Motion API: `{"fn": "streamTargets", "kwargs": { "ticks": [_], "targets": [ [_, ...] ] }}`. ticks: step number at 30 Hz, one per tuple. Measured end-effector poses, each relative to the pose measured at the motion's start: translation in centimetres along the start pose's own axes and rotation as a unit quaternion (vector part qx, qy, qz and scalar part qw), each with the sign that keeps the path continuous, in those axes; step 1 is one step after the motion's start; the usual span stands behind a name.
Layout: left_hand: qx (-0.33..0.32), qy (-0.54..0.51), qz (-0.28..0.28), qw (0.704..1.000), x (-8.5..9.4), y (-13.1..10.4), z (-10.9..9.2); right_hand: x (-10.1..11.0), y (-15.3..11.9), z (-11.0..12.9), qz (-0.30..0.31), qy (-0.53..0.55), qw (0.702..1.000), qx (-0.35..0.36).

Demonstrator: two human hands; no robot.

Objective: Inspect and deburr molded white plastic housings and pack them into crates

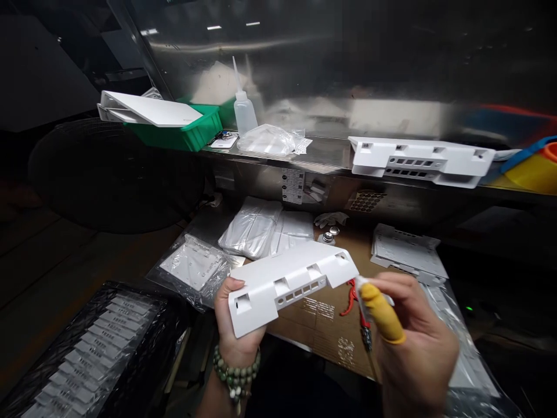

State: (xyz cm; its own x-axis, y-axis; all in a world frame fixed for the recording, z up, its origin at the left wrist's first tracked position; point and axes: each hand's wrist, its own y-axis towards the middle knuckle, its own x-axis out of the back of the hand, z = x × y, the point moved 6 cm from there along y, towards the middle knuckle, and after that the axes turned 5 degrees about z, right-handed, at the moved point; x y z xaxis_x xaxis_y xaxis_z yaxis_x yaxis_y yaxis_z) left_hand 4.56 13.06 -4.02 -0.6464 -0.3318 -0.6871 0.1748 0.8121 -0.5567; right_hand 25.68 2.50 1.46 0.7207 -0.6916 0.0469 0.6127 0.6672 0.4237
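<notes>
white casing (296, 267) slants between hands (239, 342) (413, 334), left gripping, right pinching something white (360, 284).

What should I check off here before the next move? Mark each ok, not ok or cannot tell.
1. Left hand on the white housing: ok, it holds the left end.
2. Yellow finger cover on the right hand: ok, worn.
3. Small white item touching the housing's right corner: cannot tell; they look very close.
4. Work area free of loose tools: not ok, a red-handled tool lies on the cardboard near the right hand.
5. Squeeze bottle upright: ok.
</notes>
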Motion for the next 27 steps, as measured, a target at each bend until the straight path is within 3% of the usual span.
{"fn": "streamTargets", "kwargs": {
  "ticks": [3, 8, 10, 13, 16, 20, 23, 27],
  "targets": [
    [0.046, -0.027, -0.057, 0.997, 0.7, 0.6, 0.1, 1.5, 0.3, -1.4, -0.072, 0.040, 0.996, -0.035],
    [0.066, -0.053, -0.062, 0.994, 0.7, 0.8, -0.1, 2.4, -0.2, -3.3, -0.129, 0.066, 0.986, -0.087],
    [0.068, -0.060, -0.055, 0.994, 0.5, 0.8, -0.2, 2.3, -0.5, -3.5, -0.119, 0.027, 0.988, -0.097],
    [0.056, -0.069, -0.044, 0.995, 0.4, 0.7, -0.3, 1.5, -0.9, -4.1, -0.056, 0.003, 0.989, -0.137],
    [0.043, -0.060, 0.020, 0.997, -0.4, 0.4, -0.5, 1.0, -0.9, -4.2, -0.015, -0.016, 0.991, -0.130],
    [0.015, -0.013, 0.137, 0.990, -1.6, -0.2, -1.2, 2.2, -0.2, -4.2, -0.090, -0.048, 0.989, -0.111],
    [-0.017, 0.018, 0.111, 0.994, -0.6, -0.2, -1.9, 2.8, 0.4, -4.8, -0.138, -0.019, 0.983, -0.116],
    [-0.003, 0.037, 0.089, 0.995, 1.1, 0.0, -1.8, 2.1, 0.9, -6.8, -0.098, 0.075, 0.977, -0.176]
  ]
}}
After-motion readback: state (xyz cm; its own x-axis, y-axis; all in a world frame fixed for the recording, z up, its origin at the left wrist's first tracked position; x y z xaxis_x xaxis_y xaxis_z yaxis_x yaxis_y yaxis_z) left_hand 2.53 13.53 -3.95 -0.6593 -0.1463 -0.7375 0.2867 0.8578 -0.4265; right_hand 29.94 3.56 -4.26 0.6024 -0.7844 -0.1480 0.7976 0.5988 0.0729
